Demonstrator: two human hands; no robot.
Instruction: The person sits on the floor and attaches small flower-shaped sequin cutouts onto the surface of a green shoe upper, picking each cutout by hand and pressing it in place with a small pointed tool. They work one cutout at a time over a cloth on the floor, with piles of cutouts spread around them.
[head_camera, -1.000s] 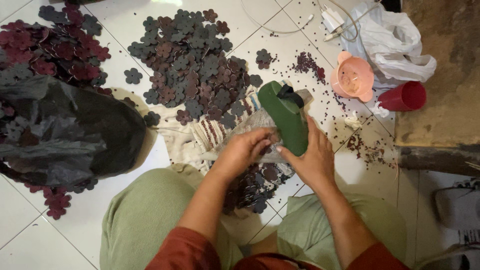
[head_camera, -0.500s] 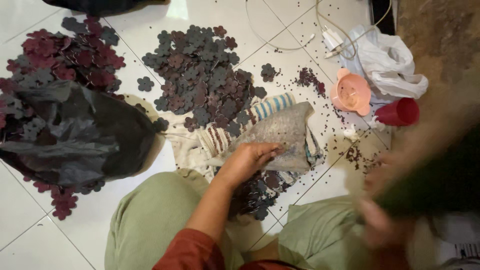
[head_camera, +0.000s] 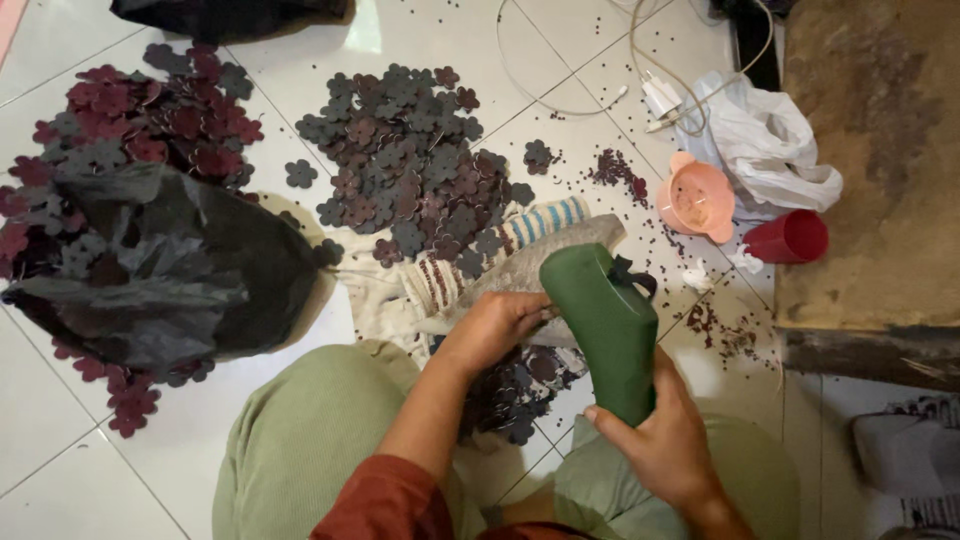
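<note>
Right hand (head_camera: 665, 445): wrapped around the lower end of a green tool (head_camera: 606, 325), tilted, top toward the cloth. Left hand (head_camera: 497, 327): pressed on a grey slab (head_camera: 545, 262) atop a striped cloth (head_camera: 450, 275). Beyond: heap of dark flower-shaped cutouts (head_camera: 405, 170) on white floor tiles (head_camera: 180, 440). Left: black plastic bag (head_camera: 160, 265) over maroon cutouts (head_camera: 130, 125). Right: pink bowl (head_camera: 697, 199), red cup (head_camera: 787, 238), white bag (head_camera: 770, 150), just beside each other.

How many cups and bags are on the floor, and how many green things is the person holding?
Pink cup: 1
Red cup: 1
Black plastic bag: 1
White plastic bag: 1
Green tool in the right hand: 1
Total: 5
A dark thing at the top edge is cut off, so it is not counted.
</note>
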